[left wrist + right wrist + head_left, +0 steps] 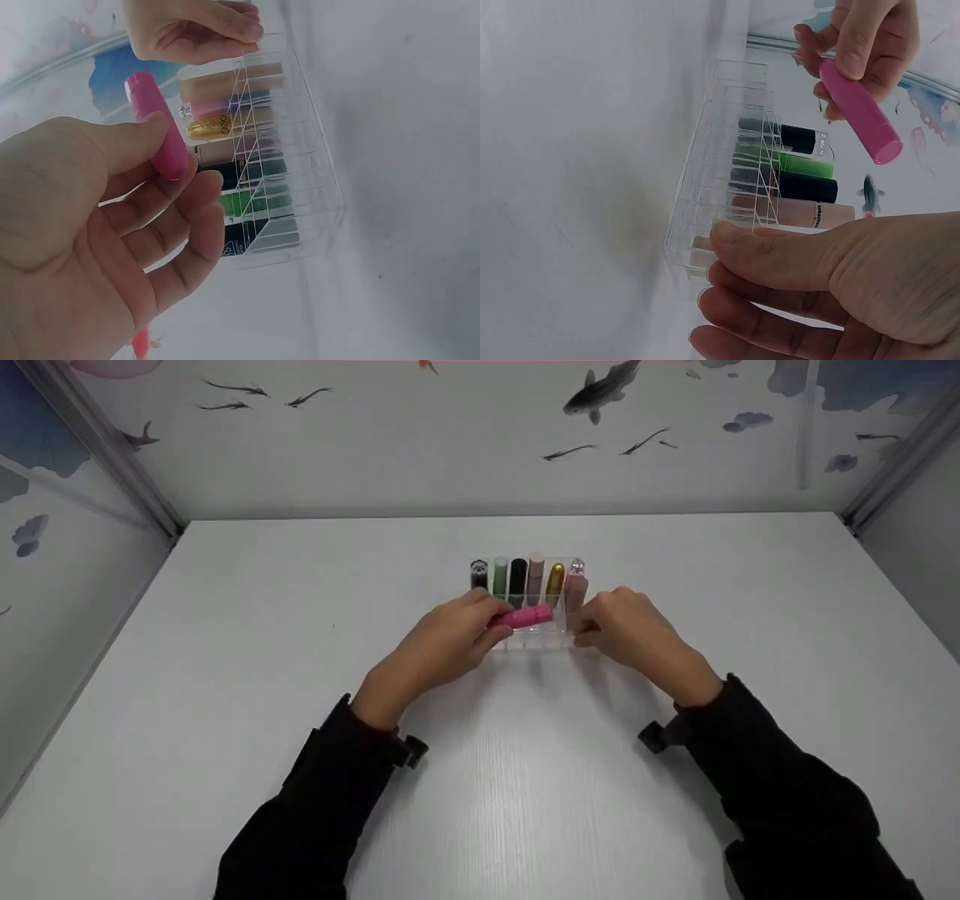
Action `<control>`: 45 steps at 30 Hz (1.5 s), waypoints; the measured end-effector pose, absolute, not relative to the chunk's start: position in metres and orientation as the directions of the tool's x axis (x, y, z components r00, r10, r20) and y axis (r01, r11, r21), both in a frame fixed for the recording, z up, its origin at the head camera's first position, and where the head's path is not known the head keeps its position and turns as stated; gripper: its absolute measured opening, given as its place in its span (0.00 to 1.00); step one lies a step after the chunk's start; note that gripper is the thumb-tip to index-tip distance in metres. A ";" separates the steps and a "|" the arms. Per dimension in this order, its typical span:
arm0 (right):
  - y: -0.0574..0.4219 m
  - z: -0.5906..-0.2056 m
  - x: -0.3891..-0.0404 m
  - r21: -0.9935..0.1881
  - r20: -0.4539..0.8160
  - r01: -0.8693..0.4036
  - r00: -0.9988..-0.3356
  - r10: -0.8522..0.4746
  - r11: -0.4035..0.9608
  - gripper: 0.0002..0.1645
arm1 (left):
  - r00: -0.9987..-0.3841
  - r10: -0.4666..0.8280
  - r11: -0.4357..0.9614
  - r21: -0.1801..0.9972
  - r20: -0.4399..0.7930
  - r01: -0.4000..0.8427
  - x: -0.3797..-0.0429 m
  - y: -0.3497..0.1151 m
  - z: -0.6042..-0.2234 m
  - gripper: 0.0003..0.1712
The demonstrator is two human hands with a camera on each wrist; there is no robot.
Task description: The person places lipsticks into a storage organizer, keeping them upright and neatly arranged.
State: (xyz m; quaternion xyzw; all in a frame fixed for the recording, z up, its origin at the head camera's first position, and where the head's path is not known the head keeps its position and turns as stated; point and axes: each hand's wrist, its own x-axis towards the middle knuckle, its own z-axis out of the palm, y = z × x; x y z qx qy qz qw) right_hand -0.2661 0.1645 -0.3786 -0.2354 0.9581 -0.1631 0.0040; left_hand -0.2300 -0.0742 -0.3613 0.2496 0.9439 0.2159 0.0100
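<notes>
My left hand (457,634) pinches a pink lipstick tube (529,616) between thumb and fingers, in front of and above a clear acrylic organizer (319,161). The tube lies nearly level in the head view, and its far end points right. At the organizer's right end, my right hand (634,630) has its thumb and curled fingers on the clear side wall. A tan tube (232,84) stands in the slot beside those fingers. Part of a beige piece (701,256) shows below the right thumb. The fingers hide much of that corner.
A row of cosmetic tubes fills the organizer's back slots: a black one (518,575), a green one (500,577), a gold one (555,577) and several others. White tabletop (300,585) surrounds the organizer. A fish-patterned wall (450,442) rises behind.
</notes>
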 end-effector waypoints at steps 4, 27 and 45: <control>0.164 -0.379 -0.266 -0.313 0.076 -0.453 -0.888 -0.454 0.835 0.08 | -0.877 0.456 0.776 0.414 0.154 0.476 -0.230 -0.075 -0.360 0.22; 0.166 -0.371 -0.265 -0.272 0.030 -0.457 -0.883 -0.468 0.847 0.08 | -0.868 0.408 0.757 0.427 0.282 0.495 -0.231 -0.078 -0.360 0.19; 0.158 -0.356 -0.255 -0.357 0.304 -0.711 -0.702 -0.644 0.606 0.29 | -0.874 0.425 0.765 0.422 0.237 0.486 -0.230 -0.077 -0.360 0.21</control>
